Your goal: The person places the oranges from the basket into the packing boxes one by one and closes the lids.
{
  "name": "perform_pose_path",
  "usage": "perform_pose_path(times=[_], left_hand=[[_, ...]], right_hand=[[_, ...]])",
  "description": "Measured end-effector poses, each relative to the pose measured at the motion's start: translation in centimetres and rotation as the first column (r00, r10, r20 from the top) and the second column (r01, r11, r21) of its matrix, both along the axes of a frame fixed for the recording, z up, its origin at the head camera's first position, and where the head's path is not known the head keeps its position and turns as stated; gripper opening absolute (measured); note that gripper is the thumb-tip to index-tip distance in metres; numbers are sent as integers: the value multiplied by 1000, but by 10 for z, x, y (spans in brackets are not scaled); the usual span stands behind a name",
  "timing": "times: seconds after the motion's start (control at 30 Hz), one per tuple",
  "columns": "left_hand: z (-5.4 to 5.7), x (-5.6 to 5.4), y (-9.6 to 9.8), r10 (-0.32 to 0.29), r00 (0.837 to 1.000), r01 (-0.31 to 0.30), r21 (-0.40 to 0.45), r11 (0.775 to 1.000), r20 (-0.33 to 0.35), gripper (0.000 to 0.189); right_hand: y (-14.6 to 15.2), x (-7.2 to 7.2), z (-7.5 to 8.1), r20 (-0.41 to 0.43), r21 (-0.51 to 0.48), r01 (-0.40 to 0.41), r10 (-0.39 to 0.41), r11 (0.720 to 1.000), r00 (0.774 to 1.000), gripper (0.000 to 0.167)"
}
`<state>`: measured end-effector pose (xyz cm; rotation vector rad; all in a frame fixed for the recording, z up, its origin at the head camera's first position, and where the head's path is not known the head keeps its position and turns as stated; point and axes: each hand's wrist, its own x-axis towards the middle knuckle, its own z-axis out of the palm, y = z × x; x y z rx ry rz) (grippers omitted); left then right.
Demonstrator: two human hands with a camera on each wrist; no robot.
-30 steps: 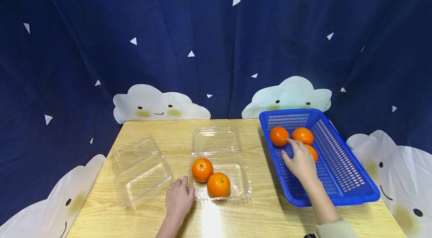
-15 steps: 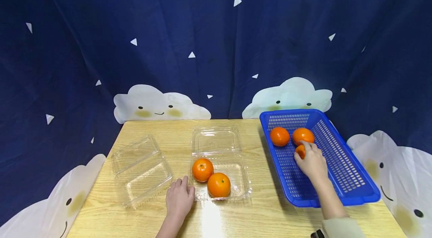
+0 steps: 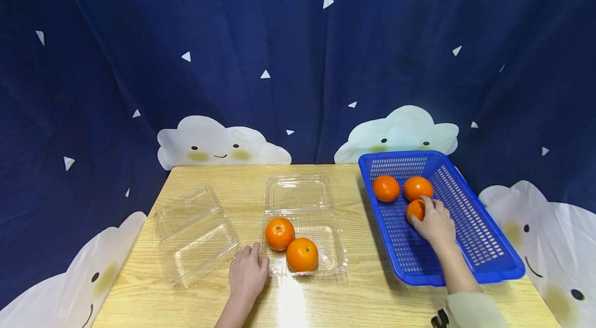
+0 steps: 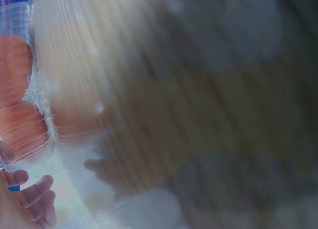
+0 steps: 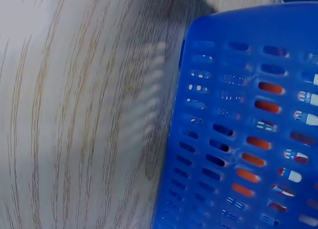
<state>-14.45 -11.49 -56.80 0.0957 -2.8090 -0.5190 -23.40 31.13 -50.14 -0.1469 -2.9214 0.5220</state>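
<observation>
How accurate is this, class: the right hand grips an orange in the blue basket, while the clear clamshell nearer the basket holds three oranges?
The count is wrong: the head view shows two oranges, not three, in the clear clamshell nearer the blue basket. The right hand does grip an orange in that basket.

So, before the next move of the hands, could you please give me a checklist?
Right hand on the front orange in the blue plastic basket: ok.
Firm grip: cannot tell.
That orange out of the basket: not ok, inside it.
Clear right-side clamshell open: ok, lid folded back.
Room beside its two oranges: ok, on the right.
Left hand touching that clamshell: cannot tell, close to its left edge.
</observation>
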Motion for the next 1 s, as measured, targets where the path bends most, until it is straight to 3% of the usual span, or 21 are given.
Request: perform_pose_path(times=[0.33, 0.67, 1.0], left_hand=[[-1, 0, 0, -3, 1000, 3, -4, 1000, -16, 20], [0, 0, 0, -8, 1000, 8, -22, 1000, -14, 19], [2, 1, 0, -3, 1000, 2, -55, 998, -15, 23]], right_hand=[[5, -3, -9, 71, 6, 7, -8, 1000, 997, 62], [6, -4, -11, 202, -28, -5, 11, 1000, 979, 71], [4, -3, -10, 195, -28, -9, 15, 1000, 981, 70]])
